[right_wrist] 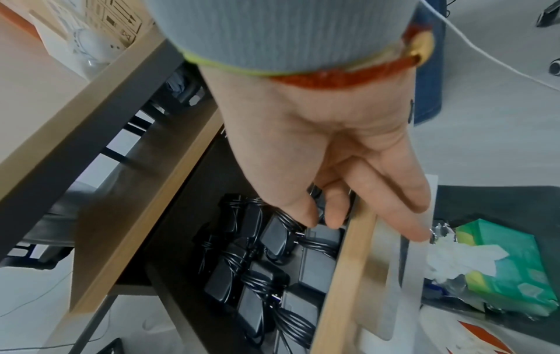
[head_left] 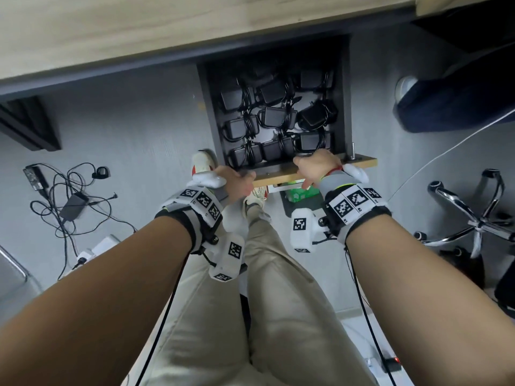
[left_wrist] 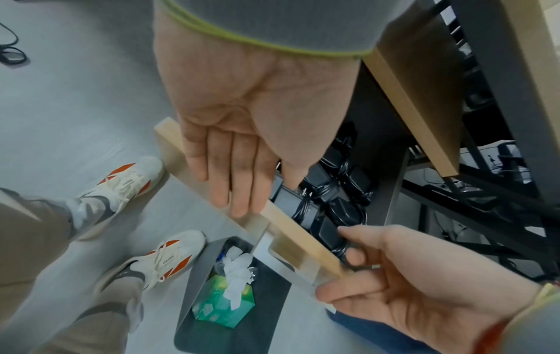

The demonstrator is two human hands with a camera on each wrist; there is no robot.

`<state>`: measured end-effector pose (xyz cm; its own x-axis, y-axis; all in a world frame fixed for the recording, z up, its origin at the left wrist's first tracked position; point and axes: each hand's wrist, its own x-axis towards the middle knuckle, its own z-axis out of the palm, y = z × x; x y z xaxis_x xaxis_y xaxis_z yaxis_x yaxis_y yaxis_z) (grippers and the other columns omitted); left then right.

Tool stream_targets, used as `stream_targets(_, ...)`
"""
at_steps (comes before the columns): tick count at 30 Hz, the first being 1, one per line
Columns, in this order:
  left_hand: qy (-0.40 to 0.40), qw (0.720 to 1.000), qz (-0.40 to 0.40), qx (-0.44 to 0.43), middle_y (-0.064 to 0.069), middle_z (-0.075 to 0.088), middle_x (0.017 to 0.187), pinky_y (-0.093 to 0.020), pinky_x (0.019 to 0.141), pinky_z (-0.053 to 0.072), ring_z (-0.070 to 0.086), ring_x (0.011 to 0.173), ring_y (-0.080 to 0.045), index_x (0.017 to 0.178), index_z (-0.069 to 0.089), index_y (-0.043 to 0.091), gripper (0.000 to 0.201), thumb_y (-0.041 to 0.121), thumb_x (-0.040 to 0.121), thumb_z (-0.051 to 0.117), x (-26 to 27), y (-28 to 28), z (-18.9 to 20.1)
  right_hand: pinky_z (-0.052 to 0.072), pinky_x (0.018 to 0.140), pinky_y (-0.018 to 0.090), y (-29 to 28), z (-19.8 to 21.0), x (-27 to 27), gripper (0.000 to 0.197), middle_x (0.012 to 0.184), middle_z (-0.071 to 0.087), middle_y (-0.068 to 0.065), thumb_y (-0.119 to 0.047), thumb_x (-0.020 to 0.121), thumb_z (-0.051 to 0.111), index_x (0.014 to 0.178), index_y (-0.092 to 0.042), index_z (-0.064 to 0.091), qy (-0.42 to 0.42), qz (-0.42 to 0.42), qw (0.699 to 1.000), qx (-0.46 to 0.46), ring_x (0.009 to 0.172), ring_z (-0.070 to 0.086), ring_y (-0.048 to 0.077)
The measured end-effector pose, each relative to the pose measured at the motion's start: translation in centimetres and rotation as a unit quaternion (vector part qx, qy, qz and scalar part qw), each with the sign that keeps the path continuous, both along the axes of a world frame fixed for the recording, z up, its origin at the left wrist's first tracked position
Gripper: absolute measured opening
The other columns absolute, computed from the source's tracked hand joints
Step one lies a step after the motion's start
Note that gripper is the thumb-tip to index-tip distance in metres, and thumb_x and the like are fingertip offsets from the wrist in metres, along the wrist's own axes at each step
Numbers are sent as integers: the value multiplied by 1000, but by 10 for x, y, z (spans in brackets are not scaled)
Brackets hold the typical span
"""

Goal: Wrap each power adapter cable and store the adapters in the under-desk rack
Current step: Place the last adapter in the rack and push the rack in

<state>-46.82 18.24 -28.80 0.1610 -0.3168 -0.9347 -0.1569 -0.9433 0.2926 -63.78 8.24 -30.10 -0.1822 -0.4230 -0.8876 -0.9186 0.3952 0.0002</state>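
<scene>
The dark pull-out rack (head_left: 344, 101) with a light wooden front panel (head_left: 359, 163) stands drawn out from beneath the pale wood-topped desk (head_left: 111, 32). Inside lie rows of black rectangular power adapters (head_left: 274, 118), each with its black cable coiled around or beside its body; they fill the tray close together, several touching.

The left hand (head_left: 237, 181) is at the left end of the front panel. In the left wrist view its fingers (left_wrist: 239, 177) run nearly straight down across the panel's outer face, with the thumb on the tray side, touching the panel rather than curling tightly round it.

The right hand (head_left: 316, 165) is at the panel's right part. In the right wrist view the thumb and one finger (right_wrist: 334, 210) reach inside the tray just over the nearest adapters, while the remaining fingers lie along the outer face, so the hand pinches the panel's top edge between them.

On the grey floor (head_left: 139, 129) to the left, well apart from the rack, lies one more black adapter (head_left: 73, 203) amid a loose, tangled black cable (head_left: 60, 188), unwrapped. Below the rack front stands a dark bin (left_wrist: 194, 282) holding a green tissue packet (left_wrist: 225, 306). A chrome chair base (head_left: 473, 215) stands at the right. The person's white-and-orange shoes (left_wrist: 127, 184) rest on the floor beside the bin.
</scene>
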Motion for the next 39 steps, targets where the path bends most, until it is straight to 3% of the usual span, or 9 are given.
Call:
stream_targets(4,-80,991,-103,-31,-5,66,79,-28,63,47,61,78,-24,94,71,2,36,35,95,57,8,-15,15,51,69,29,-14,8,8,35,82,74,9,-37,83,52,88,-10,75,-30,23,997,-61,84,67,26)
stream_targets(8,-104,980,-134,-103,-11,67,121,-32,95,46,60,113,-29,122,68,12,34,32,100,50,17,-24,22,49,82,33,-21,12,9,29,86,71,7,-34,89,54,84,-15,74,-121,17,983,-140,94,62,31)
stream_targets(11,-88,980,-156,-87,-7,26,160,-37,114,30,32,143,-28,152,31,26,55,34,100,49,19,-26,11,48,98,36,-22,6,4,24,108,72,-5,-36,86,57,104,-28,72,-180,-32,964,-191,107,63,20)
stream_targets(14,-61,981,-154,-101,-1,-8,164,-36,120,13,-1,151,-23,156,-5,18,79,25,100,50,22,-29,-2,43,107,37,-30,-2,5,49,140,48,1,-26,90,63,136,-17,49,-208,-105,953,-195,123,52,18)
stream_targets(18,-60,982,-107,-145,-1,-19,162,-39,122,8,-8,150,-23,154,-16,15,89,17,99,53,29,-43,-18,13,107,10,-54,-17,12,78,161,7,7,-22,91,65,153,-10,20,-210,-75,955,-197,148,17,18)
stream_targets(23,-97,966,-86,-222,-8,-17,162,-40,121,14,-5,151,-24,154,-13,11,91,10,95,56,35,-70,-39,10,114,18,-75,-39,23,93,165,-7,2,-27,93,64,157,-14,-2,-255,-38,945,-204,150,8,13)
stream_targets(31,-189,939,-114,-264,-14,-2,163,-40,121,13,3,151,-31,154,3,5,78,12,96,54,45,-113,-66,23,121,45,-114,-61,43,90,164,7,5,-28,87,64,157,-18,7,-281,-29,930,-236,150,16,22)
stream_targets(35,-229,920,-115,-297,-18,29,155,-21,110,19,29,142,-31,148,29,2,62,16,95,57,52,-126,-70,28,118,42,-130,-64,48,78,159,24,7,-33,88,64,152,-14,24,-261,-23,936,-233,147,26,23)
stream_targets(39,-227,934,-104,-255,-13,44,144,-36,109,35,43,132,-30,144,39,10,53,24,95,57,58,-135,-74,26,118,34,-141,-64,47,69,159,26,7,-36,94,60,150,-11,29,-218,18,946,-238,146,27,23)
